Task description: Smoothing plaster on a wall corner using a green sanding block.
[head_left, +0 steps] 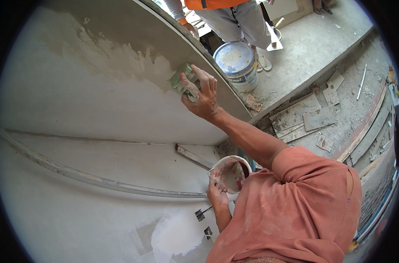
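Observation:
My right hand (pixel 201 94) reaches out to the wall (pixel 120 96), its fingers curled round a green block-like plastering tool (pixel 180 79). The tool lies against the wall where dark, damp-looking plaster meets paler, smoother plaster. Close to my body, my left hand (pixel 218 193) grips the near side of a small round bucket (pixel 212 168). Reddish and whitish smears coat the inside of the bucket, and a pale grey mix sits in it. Part of the bucket is hidden by my shirt.
A long straightedge bar (pixel 98 179) and a shorter bar (pixel 193 155) lie left of the bucket. Beyond the wall's edge, a person in an orange top (pixel 217 3) stands by a lidded paint pail (pixel 234 57). Broken tile pieces (pixel 318 117) lie to the right.

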Demonstrator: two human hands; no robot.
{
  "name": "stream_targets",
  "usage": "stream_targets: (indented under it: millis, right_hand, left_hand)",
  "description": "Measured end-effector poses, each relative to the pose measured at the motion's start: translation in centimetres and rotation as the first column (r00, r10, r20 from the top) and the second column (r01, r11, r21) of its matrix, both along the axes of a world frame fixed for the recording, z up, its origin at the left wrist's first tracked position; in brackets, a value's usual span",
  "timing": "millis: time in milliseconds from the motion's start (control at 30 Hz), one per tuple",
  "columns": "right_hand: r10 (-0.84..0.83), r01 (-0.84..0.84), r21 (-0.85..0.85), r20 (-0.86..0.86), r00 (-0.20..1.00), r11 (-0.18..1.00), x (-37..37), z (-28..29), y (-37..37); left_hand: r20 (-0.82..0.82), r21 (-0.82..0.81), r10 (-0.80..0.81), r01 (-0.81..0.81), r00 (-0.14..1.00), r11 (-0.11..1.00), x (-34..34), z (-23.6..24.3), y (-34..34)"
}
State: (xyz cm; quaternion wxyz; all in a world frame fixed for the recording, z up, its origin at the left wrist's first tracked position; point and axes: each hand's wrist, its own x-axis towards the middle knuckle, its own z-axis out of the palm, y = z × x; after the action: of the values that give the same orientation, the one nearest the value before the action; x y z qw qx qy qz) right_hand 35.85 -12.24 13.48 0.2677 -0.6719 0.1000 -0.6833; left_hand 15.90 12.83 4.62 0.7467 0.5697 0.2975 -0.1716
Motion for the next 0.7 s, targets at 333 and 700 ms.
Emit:
stream_targets:
  millis: [333, 700]
  right_hand:
    - [-0.072, 0.073, -0.035, 0.039, 0.997, 0.997, 0.1, 2.8, -3.4]
    - [0.046, -0.044, -0.049, 0.045, 0.998, 0.998, -1.3, 1.0, -3.8]
  left_hand:
    - [-0.006, 0.028, -0.033, 0.033, 0.999, 0.999, -0.2, -0.5, -0.2]
    - [0.007, 0.001, -0.081, 0.081, 0.997, 0.997, 0.3, -0.4, -0.6]
